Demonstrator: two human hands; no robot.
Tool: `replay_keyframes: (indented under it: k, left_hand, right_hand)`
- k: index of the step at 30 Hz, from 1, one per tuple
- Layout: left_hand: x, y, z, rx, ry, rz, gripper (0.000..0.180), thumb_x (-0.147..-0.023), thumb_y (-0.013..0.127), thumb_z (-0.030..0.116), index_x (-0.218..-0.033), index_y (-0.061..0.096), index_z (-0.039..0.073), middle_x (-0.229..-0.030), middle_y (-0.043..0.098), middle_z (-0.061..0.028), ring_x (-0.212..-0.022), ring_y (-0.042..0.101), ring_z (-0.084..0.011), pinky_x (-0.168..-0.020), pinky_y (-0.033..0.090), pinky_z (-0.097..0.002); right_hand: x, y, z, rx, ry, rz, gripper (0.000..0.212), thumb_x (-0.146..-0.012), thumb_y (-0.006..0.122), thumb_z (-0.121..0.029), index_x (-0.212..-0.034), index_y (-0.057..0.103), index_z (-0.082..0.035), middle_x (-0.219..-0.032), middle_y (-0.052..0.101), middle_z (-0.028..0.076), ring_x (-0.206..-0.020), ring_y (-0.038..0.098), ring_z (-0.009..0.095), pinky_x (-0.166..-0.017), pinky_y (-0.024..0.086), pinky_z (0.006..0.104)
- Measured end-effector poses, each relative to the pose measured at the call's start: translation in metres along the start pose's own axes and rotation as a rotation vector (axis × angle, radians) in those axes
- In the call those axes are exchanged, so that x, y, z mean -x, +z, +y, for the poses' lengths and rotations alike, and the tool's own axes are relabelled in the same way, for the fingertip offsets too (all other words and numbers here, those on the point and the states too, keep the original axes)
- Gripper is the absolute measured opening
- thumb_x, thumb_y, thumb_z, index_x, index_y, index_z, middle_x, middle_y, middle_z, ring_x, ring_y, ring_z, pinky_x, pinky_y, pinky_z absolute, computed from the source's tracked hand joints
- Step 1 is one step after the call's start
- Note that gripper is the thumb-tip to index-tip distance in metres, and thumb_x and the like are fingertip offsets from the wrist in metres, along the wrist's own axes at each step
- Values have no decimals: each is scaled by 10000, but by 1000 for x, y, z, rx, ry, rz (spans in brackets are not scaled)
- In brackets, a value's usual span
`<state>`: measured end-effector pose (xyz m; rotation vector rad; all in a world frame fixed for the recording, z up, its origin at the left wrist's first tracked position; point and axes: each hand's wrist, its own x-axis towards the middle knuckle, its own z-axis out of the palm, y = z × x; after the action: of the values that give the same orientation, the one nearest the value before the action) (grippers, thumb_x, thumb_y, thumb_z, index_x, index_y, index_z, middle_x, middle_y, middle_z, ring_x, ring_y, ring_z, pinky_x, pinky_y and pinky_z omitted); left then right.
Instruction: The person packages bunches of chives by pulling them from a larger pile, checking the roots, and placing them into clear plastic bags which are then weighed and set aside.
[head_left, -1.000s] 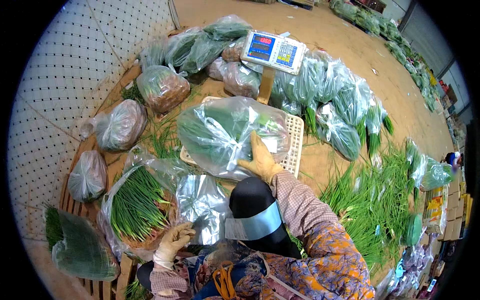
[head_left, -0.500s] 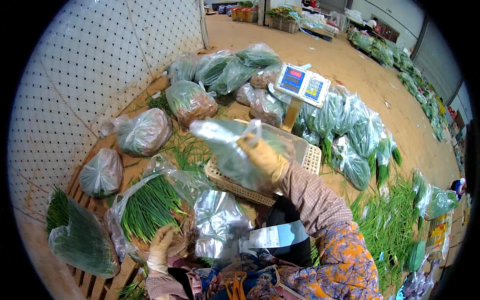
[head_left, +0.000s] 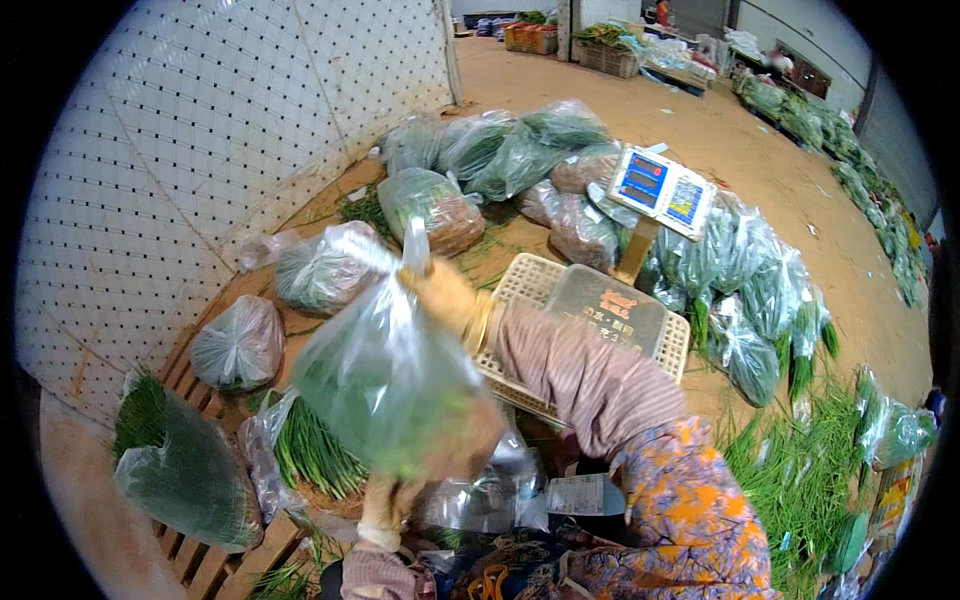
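My right hand (head_left: 440, 295), in a tan glove, is closed around the gathered neck of a clear plastic bag of greens (head_left: 385, 370). The bag hangs at a tilt in front of me, slightly blurred. Close under its lower end is my gloved left hand (head_left: 388, 500); its fingers are partly hidden and I cannot tell whether they press on the bag. An opened bag of long green onions (head_left: 315, 450) lies behind and left of the held bag. Right of my right hand, a cream lattice basket (head_left: 525, 275) sits on the scale, with a grey lid-like plate (head_left: 610, 310) in it.
The scale's display head (head_left: 660, 192) rises on a post behind the basket. Several filled bags (head_left: 430, 205) form an arc at the back, more (head_left: 765, 260) at right. A large bag of greens (head_left: 185, 480) rests on a wooden pallet (head_left: 235, 560). Loose green stalks (head_left: 800, 470) cover the floor at right.
The bag in my right hand has moved left, away from over the basket, and now hangs above the opened bag. My left hand has shifted right, under it. The view has turned slightly.
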<state>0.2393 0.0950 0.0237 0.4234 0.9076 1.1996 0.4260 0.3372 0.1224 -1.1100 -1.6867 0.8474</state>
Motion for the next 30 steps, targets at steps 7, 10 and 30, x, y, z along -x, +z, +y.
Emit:
replay_keyframes:
  k: [7,10,30]
  left_hand:
    - [-34,60,43,-495,-27,-230,679,-835,564,175,-1350,165,-14,-1366,285,-158,-1121,439,-195,-891,380,-266]
    - [-16,50,64,-526,-71,-66,544,-829,571,158,-1288,333,-15,-1283,409,-137,-1095,461,-168,-868,388,-255]
    - [227,-272,-165,-1137,-399,1196,259,-823,562,253,-940,549,23,-727,552,-93,-622,552,-188,-558,452,-273]
  right_hand:
    - [-123,-228,-36,240,-249,397,232,-861,522,-263,-861,601,-45,-722,583,48,-673,515,162,-623,423,324]
    - [-134,-302,-59,475,-103,581,296,-829,564,-226,-1024,557,-3,-936,598,97,-819,533,181,-728,425,289]
    - [146,46,63,19,299,-879,343,-842,511,-149,-1143,499,15,-1126,538,121,-1032,487,201,-887,382,296]
